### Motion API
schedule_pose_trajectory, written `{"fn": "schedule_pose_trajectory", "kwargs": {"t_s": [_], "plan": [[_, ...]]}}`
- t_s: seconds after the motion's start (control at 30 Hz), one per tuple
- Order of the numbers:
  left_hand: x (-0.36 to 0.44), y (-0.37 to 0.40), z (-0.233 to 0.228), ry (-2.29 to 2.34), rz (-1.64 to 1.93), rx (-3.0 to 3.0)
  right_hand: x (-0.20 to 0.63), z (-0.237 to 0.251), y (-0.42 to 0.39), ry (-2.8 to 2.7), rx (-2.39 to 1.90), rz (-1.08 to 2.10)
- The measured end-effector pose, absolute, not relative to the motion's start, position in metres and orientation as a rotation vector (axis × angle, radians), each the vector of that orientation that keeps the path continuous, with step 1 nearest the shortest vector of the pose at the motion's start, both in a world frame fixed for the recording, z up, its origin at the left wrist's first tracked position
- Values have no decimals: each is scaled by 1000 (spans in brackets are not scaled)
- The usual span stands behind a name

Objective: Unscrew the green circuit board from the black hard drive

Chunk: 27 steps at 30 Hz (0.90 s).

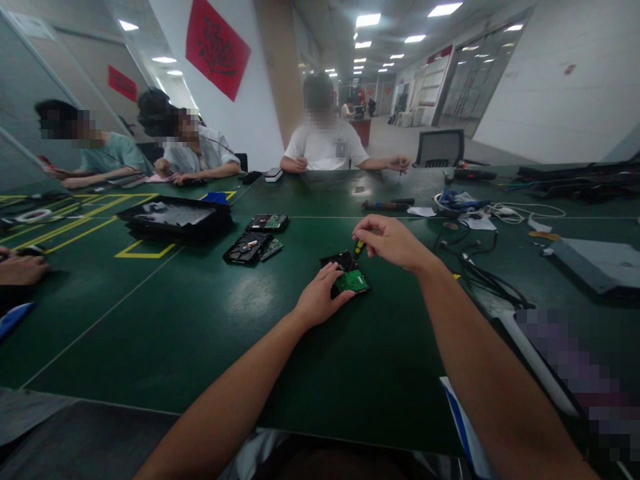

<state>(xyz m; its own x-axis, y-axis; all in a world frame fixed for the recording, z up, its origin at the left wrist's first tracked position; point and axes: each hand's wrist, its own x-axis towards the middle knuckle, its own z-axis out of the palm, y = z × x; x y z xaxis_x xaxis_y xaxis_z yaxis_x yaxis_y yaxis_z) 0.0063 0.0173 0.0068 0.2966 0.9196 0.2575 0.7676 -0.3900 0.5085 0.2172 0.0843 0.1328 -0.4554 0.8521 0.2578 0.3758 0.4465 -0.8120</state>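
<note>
My left hand [320,297] flat on hard drive [350,277], green circuit board up, centre of green surface [200,333]. My right hand [390,241] above drive's far edge, fingers [364,230] pinched on yellow-handled screwdriver [359,249], tip down at drive. Left and farther: two more opened drives [253,245], then black tray [173,217] beside yellow floor-style markings. Far right: tangle of cables [475,207], grey laptop-like slab [595,263]. Three people seated along far edge; another person's hand [23,267] at left edge.
</note>
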Motion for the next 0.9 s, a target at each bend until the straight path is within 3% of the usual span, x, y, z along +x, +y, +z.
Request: {"fn": "schedule_pose_trajectory", "kwargs": {"t_s": [0.17, 0.4, 0.9], "plan": [[6, 18, 6, 1540, 753, 2278, 215, 132, 85, -1975, -955, 1055], [7, 17, 7, 1552, 737, 2271, 220, 130, 90, -2011, -1026, 875], [7, 16, 9, 1545, 730, 2265, 217, 129, 89, -1989, -991, 971]]}}
